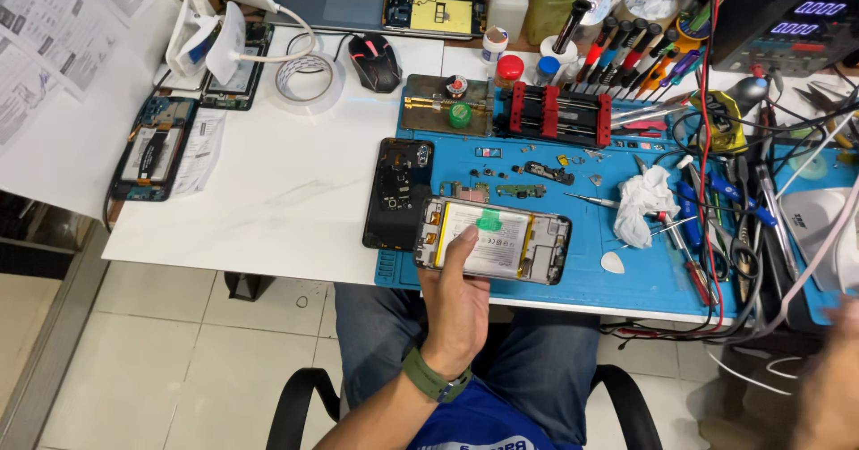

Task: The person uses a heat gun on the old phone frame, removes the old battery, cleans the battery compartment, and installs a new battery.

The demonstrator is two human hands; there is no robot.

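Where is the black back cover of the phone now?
The black back cover lies at the left edge of the blue mat, just left of the opened phone.

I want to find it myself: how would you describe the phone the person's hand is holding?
Look at the blue work mat on the white table. At its near edge, the left hand holds an opened phone. Unlike the black back cover beside it, it shows a pale battery with a green tab.
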